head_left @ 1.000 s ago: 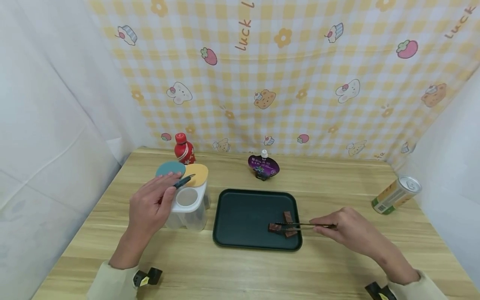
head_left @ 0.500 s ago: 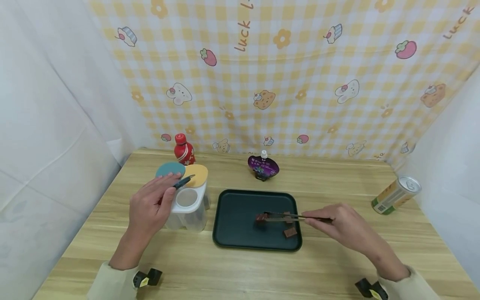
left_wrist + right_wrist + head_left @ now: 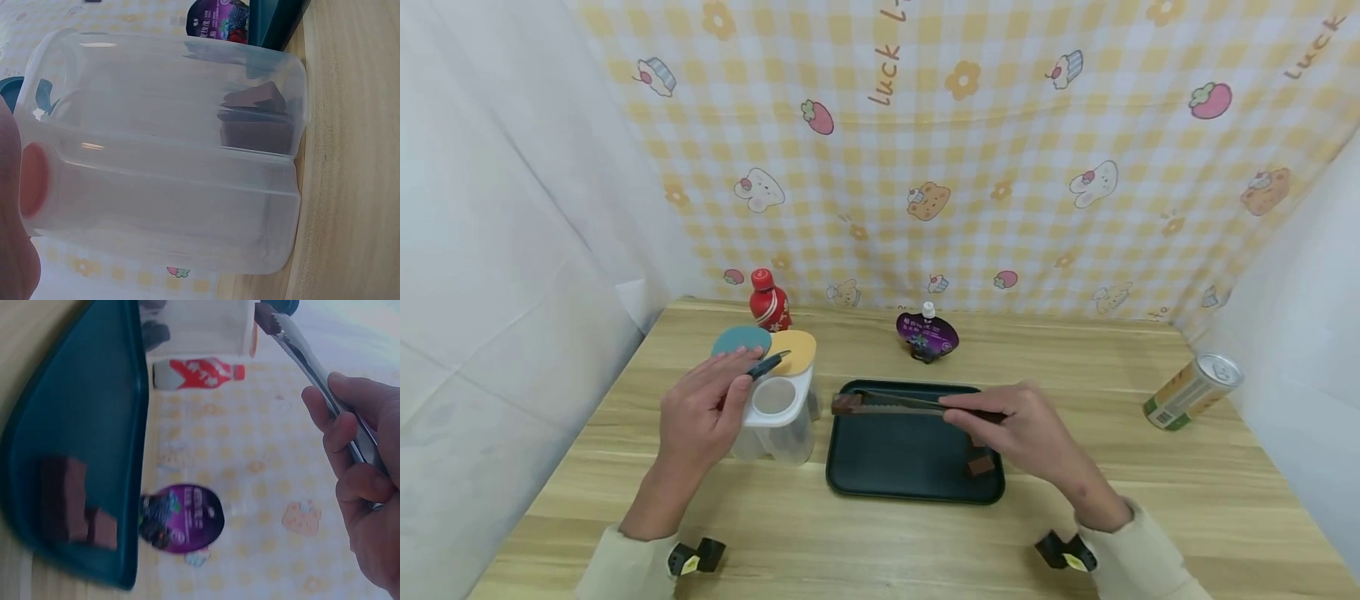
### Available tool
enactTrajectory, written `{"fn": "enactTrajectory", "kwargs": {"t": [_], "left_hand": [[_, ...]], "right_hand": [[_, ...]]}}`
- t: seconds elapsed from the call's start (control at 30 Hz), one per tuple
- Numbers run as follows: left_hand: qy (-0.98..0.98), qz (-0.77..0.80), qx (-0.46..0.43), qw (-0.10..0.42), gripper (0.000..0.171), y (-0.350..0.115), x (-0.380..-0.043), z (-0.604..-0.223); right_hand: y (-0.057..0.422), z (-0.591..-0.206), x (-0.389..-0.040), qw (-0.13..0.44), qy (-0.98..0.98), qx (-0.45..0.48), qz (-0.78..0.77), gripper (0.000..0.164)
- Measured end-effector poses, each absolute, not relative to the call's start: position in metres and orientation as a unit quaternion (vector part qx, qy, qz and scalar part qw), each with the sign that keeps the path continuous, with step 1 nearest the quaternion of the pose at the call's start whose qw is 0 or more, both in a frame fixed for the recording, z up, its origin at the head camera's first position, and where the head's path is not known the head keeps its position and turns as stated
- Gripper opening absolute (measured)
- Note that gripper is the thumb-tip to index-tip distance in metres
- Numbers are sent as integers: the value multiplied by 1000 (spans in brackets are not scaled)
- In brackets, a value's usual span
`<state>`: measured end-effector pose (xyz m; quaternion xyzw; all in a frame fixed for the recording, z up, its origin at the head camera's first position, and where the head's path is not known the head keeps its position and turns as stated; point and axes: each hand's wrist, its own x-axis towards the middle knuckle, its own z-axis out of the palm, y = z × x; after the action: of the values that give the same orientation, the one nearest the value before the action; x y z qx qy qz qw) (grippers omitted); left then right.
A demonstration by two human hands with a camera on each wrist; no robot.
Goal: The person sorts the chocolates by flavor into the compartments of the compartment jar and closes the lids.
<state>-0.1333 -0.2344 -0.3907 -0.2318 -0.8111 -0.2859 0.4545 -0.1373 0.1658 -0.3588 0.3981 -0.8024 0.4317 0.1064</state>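
My right hand [image 3: 1022, 429] grips metal tongs [image 3: 902, 403], which pinch a brown chocolate piece [image 3: 847, 404] above the tray's far left corner, right of the container. On the dark green tray [image 3: 887, 467] lie two more chocolate pieces [image 3: 980, 465], one partly hidden by the hand. My left hand [image 3: 703, 408] rests on top of the clear storage container [image 3: 792, 437], with a dark teal lid [image 3: 767, 364] raised between thumb and fingers beside an uncovered round opening [image 3: 773, 394]. Through the container wall, the left wrist view shows brown pieces [image 3: 256, 125] at the bottom.
A teal lid [image 3: 741, 337] and a yellow lid [image 3: 797, 352] cover other compartments. Behind them stands a red bottle [image 3: 769, 304]. A purple pouch [image 3: 927, 336] is beyond the tray, and a can [image 3: 1191, 392] stands at the far right. A patterned cloth [image 3: 970, 150] hangs behind.
My right hand has moved left and lifted the chocolate piece with the tongs from the tray's right side to near the container. The left hand stays in place.
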Motion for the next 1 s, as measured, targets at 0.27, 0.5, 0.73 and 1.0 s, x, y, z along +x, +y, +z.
{"fn": "enactTrajectory", "kwargs": {"t": [0.27, 0.5, 0.73, 1.0], "left_hand": [[-811, -286, -232, 455, 59, -234, -135, -391], [-813, -287, -228, 452, 60, -233, -134, -391], [-815, -291, -226, 447, 60, -233, -133, -390], [-816, -291, -224, 446, 60, -233, -133, -391]], "right_hand": [[118, -362, -144, 134, -763, 431, 462, 22], [96, -363, -144, 127, -768, 429, 459, 20], [88, -362, -145, 109, -781, 424, 445, 23], [89, -361, -145, 113, -787, 422, 436, 24]]}}
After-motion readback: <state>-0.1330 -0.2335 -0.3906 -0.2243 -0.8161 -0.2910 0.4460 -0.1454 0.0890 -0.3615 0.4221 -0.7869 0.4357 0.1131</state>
